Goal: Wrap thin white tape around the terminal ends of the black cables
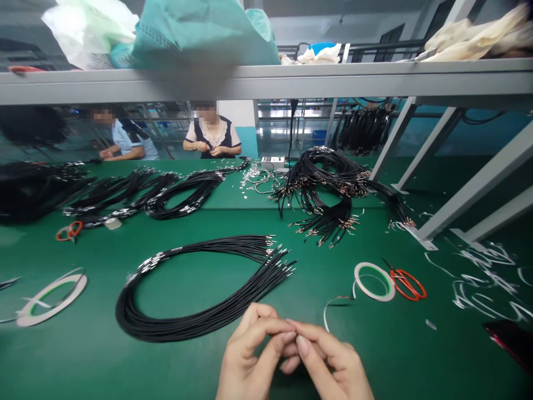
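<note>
My left hand (pixel 250 355) and my right hand (pixel 328 361) meet at the bottom middle of the view, fingertips pressed together. Anything small between them is hidden. A large loop of black wires with metal-tipped ends (pixel 179 294) lies on the green mat just to the left of my hands, not touching them. To the right sit a white tape roll (pixel 374 281), with a loose strip curling toward my right hand, and orange-handled scissors (pixel 407 284).
Several black wire bundles (pixel 325 189) lie across the far mat. Another tape roll (pixel 52 300) and orange scissors (pixel 70 230) are on the left. White scraps (pixel 485 283) litter the right side. Grey shelving (pixel 266 83) spans overhead, with two co-workers (pixel 212 133) beyond.
</note>
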`<state>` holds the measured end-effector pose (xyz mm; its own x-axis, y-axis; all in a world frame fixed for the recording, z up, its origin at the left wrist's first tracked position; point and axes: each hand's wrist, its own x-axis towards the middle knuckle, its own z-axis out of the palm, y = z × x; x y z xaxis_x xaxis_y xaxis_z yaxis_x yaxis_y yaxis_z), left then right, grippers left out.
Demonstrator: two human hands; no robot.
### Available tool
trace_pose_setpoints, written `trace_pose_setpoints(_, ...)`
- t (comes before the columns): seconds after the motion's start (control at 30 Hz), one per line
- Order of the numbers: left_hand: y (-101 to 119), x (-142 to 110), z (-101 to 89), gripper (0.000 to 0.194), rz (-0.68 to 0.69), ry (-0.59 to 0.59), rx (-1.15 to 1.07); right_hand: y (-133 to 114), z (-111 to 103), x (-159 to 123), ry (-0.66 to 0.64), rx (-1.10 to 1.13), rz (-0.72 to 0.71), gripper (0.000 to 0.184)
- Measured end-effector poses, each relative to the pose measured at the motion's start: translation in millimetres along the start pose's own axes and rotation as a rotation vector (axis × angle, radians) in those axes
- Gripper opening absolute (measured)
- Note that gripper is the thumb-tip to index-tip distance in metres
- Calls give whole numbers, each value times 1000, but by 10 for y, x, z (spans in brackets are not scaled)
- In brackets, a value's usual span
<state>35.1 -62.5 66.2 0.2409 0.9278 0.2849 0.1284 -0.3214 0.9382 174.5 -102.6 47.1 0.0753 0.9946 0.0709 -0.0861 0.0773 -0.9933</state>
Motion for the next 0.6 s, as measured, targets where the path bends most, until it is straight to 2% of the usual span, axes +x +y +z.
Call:
trace_pose_setpoints(0.1,16,7,25,11,-77,34,-67,-3,35,23,-42,202,135,34)
trace_pose_setpoints(0.23,31,11,33,11,-112,49,-86,44,49,68,-93,370,190,35)
trace_pose_setpoints(0.5,19,10,20,10,-73,-8,-42,22,60,56,-77,314,155,34)
trace_pose_setpoints(0.6,24,21,23,10,-50,-8,4,-20,59,31,-19,297,154,33)
